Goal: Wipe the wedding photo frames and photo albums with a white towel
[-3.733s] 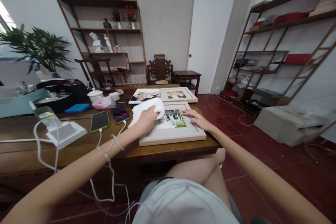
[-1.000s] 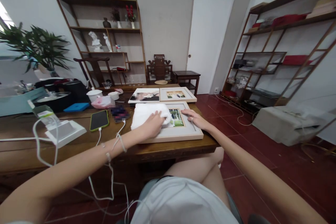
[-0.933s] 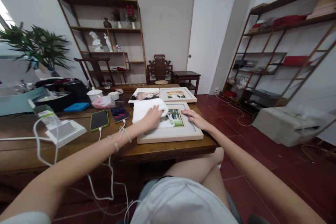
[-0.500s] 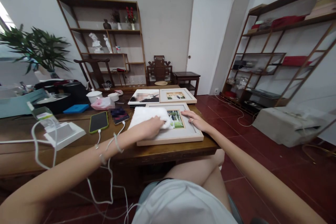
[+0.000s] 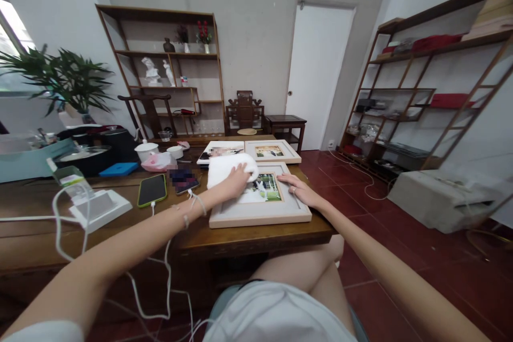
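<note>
A pale wooden picture frame [image 5: 260, 216] with a colour photo lies flat near the front right corner of the dark wooden table [image 5: 120, 235]. My left hand [image 5: 234, 180] is closed on a folded white cloth [image 5: 226, 167] and presses it on the frame's upper left part. My right hand [image 5: 297, 188] lies flat and open on the frame's right side, fingers spread, a ring on one finger.
Two more framed pictures [image 5: 272, 150] lie behind the frame. To the left are a phone in a green case [image 5: 152, 190] on a white cable, another phone [image 5: 182, 179], a white box [image 5: 98, 207], cups and pots. Shelves line both walls; a printer [image 5: 436, 197] sits on the floor.
My left hand has rubbed the cloth back and forth over the frame and now sits at its upper left, uncovering more of the photo. My right hand stays put. The view tilted slightly down.
</note>
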The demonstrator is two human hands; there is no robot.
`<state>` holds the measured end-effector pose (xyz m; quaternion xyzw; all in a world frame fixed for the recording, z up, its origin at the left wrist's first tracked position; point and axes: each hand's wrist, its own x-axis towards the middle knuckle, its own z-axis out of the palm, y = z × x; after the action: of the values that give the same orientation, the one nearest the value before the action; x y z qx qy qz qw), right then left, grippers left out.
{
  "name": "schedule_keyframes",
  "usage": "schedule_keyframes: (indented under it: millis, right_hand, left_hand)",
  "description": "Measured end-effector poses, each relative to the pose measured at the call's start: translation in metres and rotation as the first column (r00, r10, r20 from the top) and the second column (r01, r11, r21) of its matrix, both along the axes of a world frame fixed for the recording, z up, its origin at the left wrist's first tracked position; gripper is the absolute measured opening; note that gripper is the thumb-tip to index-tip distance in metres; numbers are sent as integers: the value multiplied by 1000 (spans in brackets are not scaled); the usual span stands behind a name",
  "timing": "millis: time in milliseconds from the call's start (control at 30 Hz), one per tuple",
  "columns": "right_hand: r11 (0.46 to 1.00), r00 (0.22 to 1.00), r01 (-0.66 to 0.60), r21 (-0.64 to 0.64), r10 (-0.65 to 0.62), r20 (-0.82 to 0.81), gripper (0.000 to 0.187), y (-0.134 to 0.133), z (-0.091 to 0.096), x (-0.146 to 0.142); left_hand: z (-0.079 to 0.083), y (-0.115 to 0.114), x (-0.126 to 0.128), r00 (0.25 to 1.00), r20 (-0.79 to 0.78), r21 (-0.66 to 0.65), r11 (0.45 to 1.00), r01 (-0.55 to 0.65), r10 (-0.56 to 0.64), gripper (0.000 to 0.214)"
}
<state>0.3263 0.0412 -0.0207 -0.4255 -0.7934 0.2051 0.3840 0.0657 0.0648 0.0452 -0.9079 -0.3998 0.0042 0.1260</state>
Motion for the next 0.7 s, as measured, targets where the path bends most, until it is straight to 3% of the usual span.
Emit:
schedule_keyframes:
  millis: [100, 167, 233, 400, 500, 600, 700]
  right_hand:
    - [1000, 1000, -5, 11, 5, -8, 56, 0, 0, 0]
    - [1000, 1000, 0, 16, 1, -15, 56, 0, -1, 0]
    - [1000, 1000, 7, 15, -6, -16, 56, 0, -1, 0]
    - [1000, 1000, 10, 27, -9, -18, 57, 1, -1, -1]
    - [999, 999, 29, 39, -27, -38, 57, 2, -2, -2]
    - [999, 998, 34, 34, -32, -61, 56, 2, -2, -3]
    - [999, 997, 35, 15, -34, -76, 57, 1, -1, -3]
  left_hand:
    - [8, 22, 6, 999, -8, -17, 999, 31, -31, 37]
    - [15, 17, 8, 997, -49, -75, 996, 52, -56, 33]
    - [24, -2, 9, 994, -89, -136, 989, 57, -69, 29]
    - [46, -78, 6, 963, -161, -313, 936, 159, -217, 24]
    - [48, -107, 4, 966, -94, -311, 929, 202, -242, 25]
    - [36, -103, 4, 976, -33, -273, 942, 197, -213, 27]
    - [16, -73, 8, 973, 10, -174, 958, 228, -230, 31]
